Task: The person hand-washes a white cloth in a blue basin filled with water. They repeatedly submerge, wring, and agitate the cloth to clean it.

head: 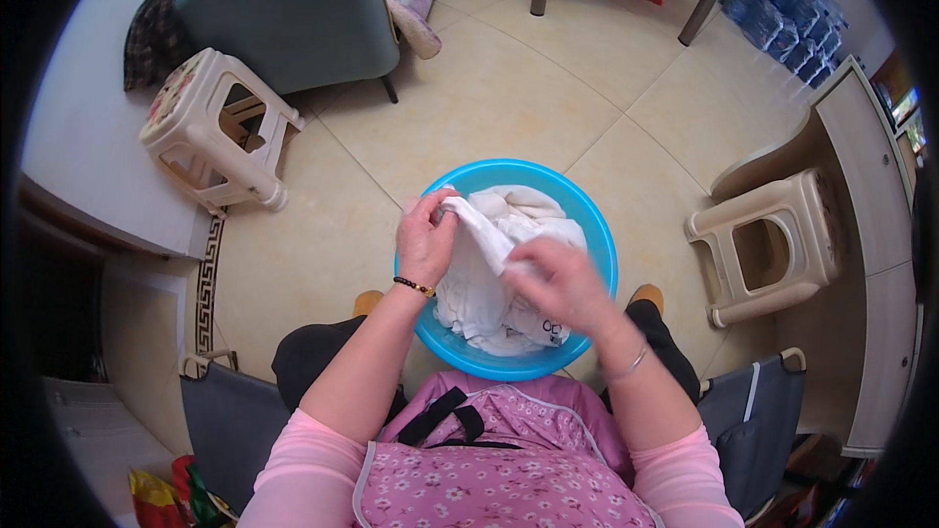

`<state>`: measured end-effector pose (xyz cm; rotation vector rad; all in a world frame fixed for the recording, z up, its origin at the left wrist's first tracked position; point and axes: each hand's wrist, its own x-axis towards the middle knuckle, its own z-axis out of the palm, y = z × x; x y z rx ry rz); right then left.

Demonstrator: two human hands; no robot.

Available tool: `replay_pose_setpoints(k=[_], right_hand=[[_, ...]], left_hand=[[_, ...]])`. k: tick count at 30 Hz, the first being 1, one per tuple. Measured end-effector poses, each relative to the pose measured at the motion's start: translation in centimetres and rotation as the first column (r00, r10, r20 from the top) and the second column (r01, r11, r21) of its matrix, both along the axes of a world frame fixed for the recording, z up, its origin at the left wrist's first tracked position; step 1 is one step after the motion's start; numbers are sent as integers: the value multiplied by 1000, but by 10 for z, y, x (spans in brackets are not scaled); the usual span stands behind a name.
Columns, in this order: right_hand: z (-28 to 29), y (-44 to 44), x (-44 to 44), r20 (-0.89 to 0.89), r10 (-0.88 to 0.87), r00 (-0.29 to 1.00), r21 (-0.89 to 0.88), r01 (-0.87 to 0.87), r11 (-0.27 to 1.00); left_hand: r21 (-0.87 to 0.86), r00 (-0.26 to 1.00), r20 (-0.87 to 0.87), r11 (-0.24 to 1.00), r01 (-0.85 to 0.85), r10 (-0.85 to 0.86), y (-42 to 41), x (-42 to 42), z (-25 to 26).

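Observation:
A round blue plastic basin [603,249] stands before me, between my feet, with white cloth items [524,205] heaped in it. My left hand [429,238], with a beaded bracelet at the wrist, pinches one end of a white cloth [477,227] above the basin's left side. That cloth slopes down to the right, to my right hand [557,282], which is blurred. Its bent fingers are at the cloth's lower edge; whether they grip it I cannot tell. One white item low in the basin bears dark printing.
Plastic stools stand at the left [220,132] and the right [763,249], the right one by a wooden cabinet [866,183]. A green upholstered chair [286,15] is at the upper left. Wrapped water bottles [785,22] and a table leg [708,4] are farther off.

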<state>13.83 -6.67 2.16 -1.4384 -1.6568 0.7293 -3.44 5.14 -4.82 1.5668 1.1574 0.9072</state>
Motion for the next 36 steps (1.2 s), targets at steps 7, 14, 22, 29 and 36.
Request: replay_pose_setpoints(k=[7,14,22,29,36], right_hand=[[-33,-11,-34,47,254,966,-113,-248,962],[-37,22,16,-79,-319,945,67,324,944],[-42,38,25,-296,-315,902,-345,207,916],[-22,17,-22,-135,-407,903,144,425,894],[-72,36,-3,155,-551,820,300,492,817]], left_hand=[[-507,576,802,692,515,159,-16,9,3],[-383,364,923,399,833,127,-28,13,12],[-490,687,704,577,653,-180,-37,18,14],[-533,521,837,463,708,167,-40,27,-30],[-636,656,748,394,664,101,-67,29,-16]])
